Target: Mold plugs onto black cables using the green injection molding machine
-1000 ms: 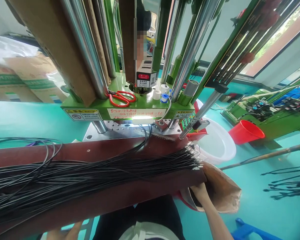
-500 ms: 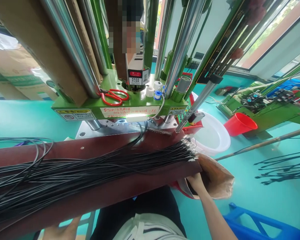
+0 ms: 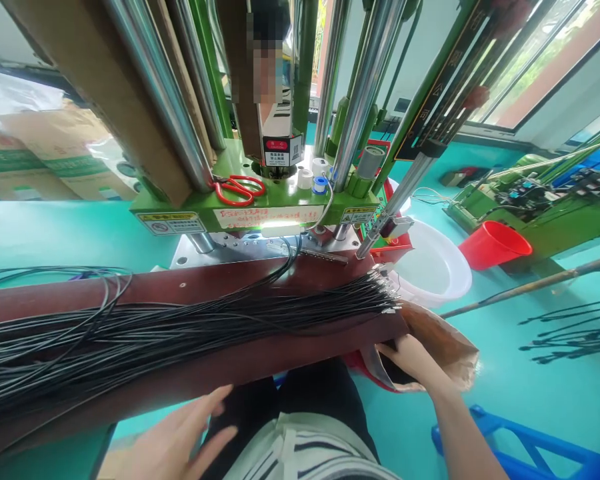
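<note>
A thick bundle of black wires [image 3: 190,333] lies along a dark red board [image 3: 260,363] in front of me, its metal-tipped ends [image 3: 387,293] pointing right. My right hand [image 3: 413,360] reaches into a brown paper bag [image 3: 445,347] just past the board's right end; its fingertips are hidden inside the bag. My left hand [image 3: 180,440] hovers below the board near my lap, fingers spread and holding nothing. Behind the board stands a green press machine [image 3: 260,207] with steel columns.
Red scissors [image 3: 237,189] and small rolls of tape [image 3: 313,179] lie on the green machine deck. A white basin [image 3: 433,270] and a red bucket [image 3: 495,243] sit on the teal floor at right. Another person stands behind the machine. Loose black wires [image 3: 570,337] lie far right.
My left hand has come up from the lower edge into view with its fingers spread. My right hand has stayed inside the paper bag. The view shifted slightly.
</note>
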Available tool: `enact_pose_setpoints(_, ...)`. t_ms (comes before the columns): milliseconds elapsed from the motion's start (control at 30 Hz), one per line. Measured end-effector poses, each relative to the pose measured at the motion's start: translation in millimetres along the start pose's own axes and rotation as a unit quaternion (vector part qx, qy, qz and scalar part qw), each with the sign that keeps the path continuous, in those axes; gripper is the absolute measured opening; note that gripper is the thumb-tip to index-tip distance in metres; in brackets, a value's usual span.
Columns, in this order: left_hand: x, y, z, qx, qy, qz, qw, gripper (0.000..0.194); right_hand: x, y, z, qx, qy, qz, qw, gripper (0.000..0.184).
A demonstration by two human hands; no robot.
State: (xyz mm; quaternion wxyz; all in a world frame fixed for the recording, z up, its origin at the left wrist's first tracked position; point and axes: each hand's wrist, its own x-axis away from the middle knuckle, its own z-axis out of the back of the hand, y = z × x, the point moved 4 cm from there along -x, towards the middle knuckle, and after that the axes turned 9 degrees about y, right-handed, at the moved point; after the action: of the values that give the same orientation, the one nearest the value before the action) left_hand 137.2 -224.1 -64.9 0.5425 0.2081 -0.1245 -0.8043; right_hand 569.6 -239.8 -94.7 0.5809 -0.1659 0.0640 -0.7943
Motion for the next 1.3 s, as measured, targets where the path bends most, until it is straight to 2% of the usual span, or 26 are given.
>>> enact_pose_setpoints(67, -31.1, 48.9, 2.5, -0.004, 0.044, -0.159, 0.986, 0.044, 1.6, -5.3, 1.9, 0.031, -0.018, 0.002, 0.999, 0.035)
enact_pose_setpoints(133, -65.7, 83.2, -1.8, -0.034, 0.086, -0.228, 0.969, 0.048, 4.3, -10.2, 3.7, 0.059, -0.038, 0.001, 0.998, 0.032)
enact_pose_setpoints(200, -99.9, 102.9, -13.9, -0.066, 0.070, -0.245, 0.965, 0.060, 8.5, -14.5, 6.9, 0.073, -0.048, 0.005, 0.996, 0.031)
enact_pose_setpoints(300, -141.1, 113.6, -31.7, -0.096, 0.020, -0.253, 0.962, 0.072, 17.6, -20.1, 12.0, 0.047, -0.052, 0.028, 0.997, 0.031)
enact_pose_setpoints(333, -151.4, 114.0, -36.1, -0.100, -0.003, -0.256, 0.961, 0.070, 21.1, -21.1, 12.7, 0.033, -0.054, 0.035, 0.997, 0.031)
enact_pose_setpoints(400, -166.8, 113.6, -41.3, -0.098, -0.052, -0.263, 0.958, 0.053, 27.5, -20.7, 11.9, 0.008, -0.060, 0.031, 0.998, 0.036)
enact_pose_setpoints(467, -175.9, 113.6, -43.3, -0.087, -0.096, -0.270, 0.954, 0.032, 32.4, -18.5, 8.3, -0.007, -0.068, 0.014, 0.998, 0.049)
enact_pose_setpoints(533, -179.6, 115.1, -44.6, -0.085, -0.127, -0.274, 0.949, 0.023, 35.1, -17.3, 4.1, -0.013, -0.073, -0.001, 0.997, 0.057)
enact_pose_setpoints(667, -176.6, 121.0, -49.0, -0.132, -0.145, -0.299, 0.934, 0.014, 37.4, -25.5, 3.7, -0.028, -0.081, 0.018, 0.996, 0.053)
enact_pose_setpoints(733, -174.8, 124.3, -48.7, -0.147, -0.129, -0.330, 0.923, 0.013, 39.2, -34.7, 9.5, -0.046, -0.087, 0.045, 0.994, 0.052)
enact_pose_setpoints(800, -176.5, 126.4, -43.4, -0.151, -0.091, -0.355, 0.918, 0.016, 42.1, -46.6, 17.9, -0.068, -0.092, 0.083, 0.990, 0.050)
enact_pose_setpoints(1000, -190.4, 122.5, -4.2, -0.152, 0.123, -0.368, 0.909, 0.017, 50.2, -92.4, 39.3, -0.132, -0.099, 0.207, 0.964, 0.043)
enact_pose_setpoints(1067, -190.9, 117.5, 7.4, -0.115, 0.161, -0.364, 0.910, 0.016, 49.9, -110.7, 41.9, -0.189, -0.101, 0.252, 0.944, 0.043)
enact_pose_setpoints(1133, -190.6, 111.4, 15.6, -0.055, 0.155, -0.350, 0.922, 0.016, 46.5, -128.1, 42.4, -0.281, -0.109, 0.285, 0.910, 0.040)
enact_pose_setpoints(1167, -190.8, 108.6, 18.7, -0.018, 0.137, -0.337, 0.932, 0.017, 42.9, -135.5, 41.9, -0.340, -0.117, 0.287, 0.888, 0.037)
enact_pose_setpoints(1233, -192.3, 104.1, 22.9, 0.060, 0.073, -0.286, 0.954, 0.021, 31.8, -146.7, 40.2, -0.484, -0.137, 0.247, 0.828, 0.032)
enact_pose_setpoints(1300, -194.3, 102.0, 23.8, 0.146, -0.029, -0.215, 0.965, 0.023, 19.2, -155.3, 38.5, -0.623, -0.165, 0.183, 0.742, 0.032)
